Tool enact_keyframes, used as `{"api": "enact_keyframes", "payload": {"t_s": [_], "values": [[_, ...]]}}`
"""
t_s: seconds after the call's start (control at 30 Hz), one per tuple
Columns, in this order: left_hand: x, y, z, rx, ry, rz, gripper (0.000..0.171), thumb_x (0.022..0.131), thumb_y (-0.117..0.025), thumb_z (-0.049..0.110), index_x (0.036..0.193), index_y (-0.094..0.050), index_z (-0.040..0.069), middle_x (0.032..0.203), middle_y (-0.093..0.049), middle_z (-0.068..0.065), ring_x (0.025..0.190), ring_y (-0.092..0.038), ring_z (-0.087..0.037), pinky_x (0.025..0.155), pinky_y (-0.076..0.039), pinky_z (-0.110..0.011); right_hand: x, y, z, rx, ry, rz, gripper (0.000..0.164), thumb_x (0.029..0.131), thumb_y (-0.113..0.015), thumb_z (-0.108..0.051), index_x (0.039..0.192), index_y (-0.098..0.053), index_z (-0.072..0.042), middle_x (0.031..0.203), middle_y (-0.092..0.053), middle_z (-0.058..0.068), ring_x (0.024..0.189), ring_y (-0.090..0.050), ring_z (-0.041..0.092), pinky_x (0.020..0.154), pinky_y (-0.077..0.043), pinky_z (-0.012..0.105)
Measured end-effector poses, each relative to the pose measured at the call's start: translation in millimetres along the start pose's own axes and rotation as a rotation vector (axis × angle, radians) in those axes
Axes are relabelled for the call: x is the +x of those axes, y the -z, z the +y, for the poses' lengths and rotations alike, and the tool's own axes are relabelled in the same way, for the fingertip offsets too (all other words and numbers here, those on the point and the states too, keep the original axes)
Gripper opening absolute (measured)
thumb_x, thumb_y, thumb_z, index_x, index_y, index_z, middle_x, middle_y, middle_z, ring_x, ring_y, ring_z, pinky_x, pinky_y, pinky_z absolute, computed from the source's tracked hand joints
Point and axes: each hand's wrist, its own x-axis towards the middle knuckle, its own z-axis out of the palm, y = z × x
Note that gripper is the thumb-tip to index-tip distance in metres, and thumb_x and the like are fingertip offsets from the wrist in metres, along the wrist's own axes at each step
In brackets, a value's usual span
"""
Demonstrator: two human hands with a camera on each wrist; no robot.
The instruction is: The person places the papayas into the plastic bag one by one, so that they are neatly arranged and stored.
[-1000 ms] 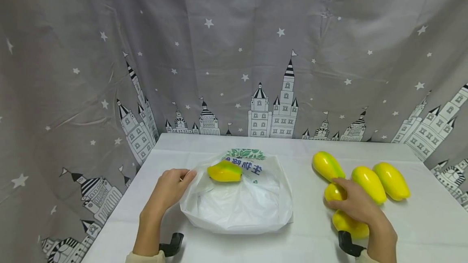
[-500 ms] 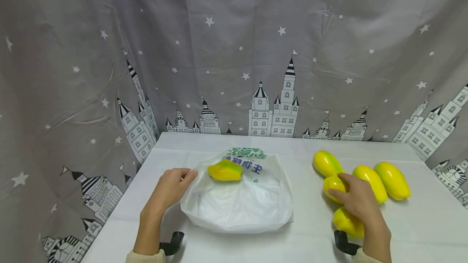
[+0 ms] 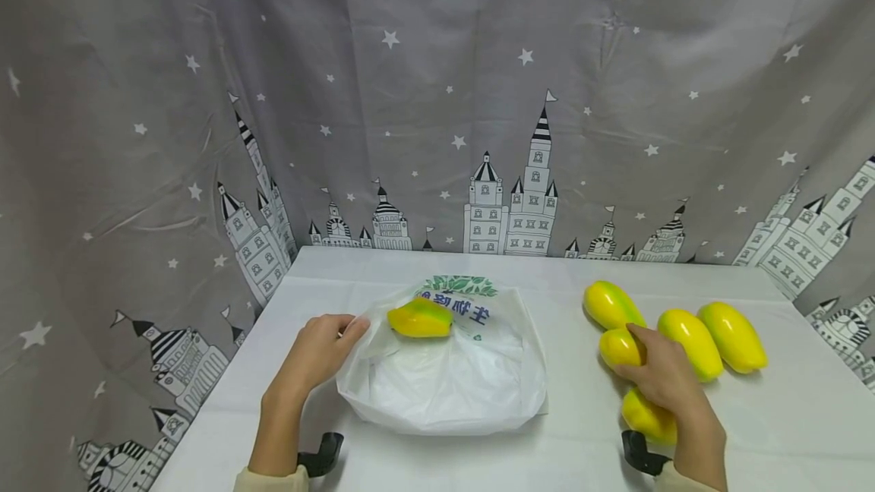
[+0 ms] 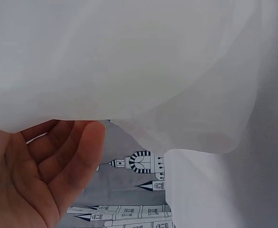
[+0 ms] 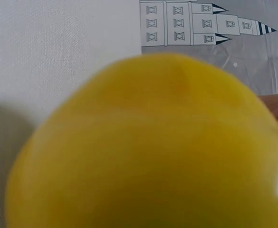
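Note:
My left hand (image 3: 320,348) pinches the left rim of a white plastic bag (image 3: 451,393) with green leaf print and blue lettering. Inside the mouth of that bag, toward the back, lies a yellow-green mango (image 3: 420,317). My right hand (image 3: 666,374) grips a second mango (image 3: 620,348) between thumb and fingers, off to the bag's right. Just under that wrist sits another mango (image 3: 648,412), partly covered by the hand. Yellow mango skin (image 5: 148,152) fills most of the right wrist view. In the left wrist view, the bag's film (image 4: 129,57) hides the left fingertips.
More mangoes lie around the right hand: one behind it (image 3: 608,304), one beside it (image 3: 690,344) and one farther right (image 3: 733,336). All rest on a white-covered table (image 3: 547,462). A grey curtain (image 3: 437,97) with castles and stars hangs behind.
My right hand has closed round the mango and shifted slightly left with it, drawing it a little away from the mangoes on the right. The left hand and bag have stayed in place.

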Motion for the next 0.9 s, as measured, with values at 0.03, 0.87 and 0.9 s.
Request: {"api": "enact_keyframes", "payload": {"t_s": [0.03,0.87,0.9], "values": [[-0.2,0.3,0.1,0.003,0.001,0.000,0.043,0.102,-0.053,0.033,0.123,-0.067,-0.002,0.111,-0.070,-0.013,0.091,-0.062,-0.024,0.086,-0.051,-0.049,0.5,0.0,-0.2,-0.006,-0.003,0.001,0.073,0.085,-0.076,-0.016,0.142,-0.038,0.013,0.135,-0.045,0.038,0.120,-0.042,0.056,0.099,-0.032,0.068],[1.5,-1.9,1.4,-0.046,-0.022,0.068,0.039,0.102,-0.055,0.028,0.123,-0.066,-0.003,0.117,-0.068,-0.017,0.099,-0.066,-0.029,0.086,-0.055,-0.044,0.0,0.4,1.6,0.005,-0.018,0.002,0.074,0.088,-0.074,-0.018,0.142,-0.036,0.015,0.134,-0.045,0.039,0.120,-0.044,0.055,0.099,-0.033,0.067],[1.1,-1.9,1.7,-0.046,-0.019,0.066,0.039,0.102,-0.055,0.028,0.123,-0.066,-0.003,0.117,-0.068,-0.017,0.100,-0.066,-0.030,0.086,-0.055,-0.044,-0.4,0.3,1.0,0.005,-0.020,-0.001,0.074,0.088,-0.074,-0.018,0.141,-0.036,0.015,0.134,-0.045,0.039,0.120,-0.044,0.055,0.099,-0.033,0.067]]}}
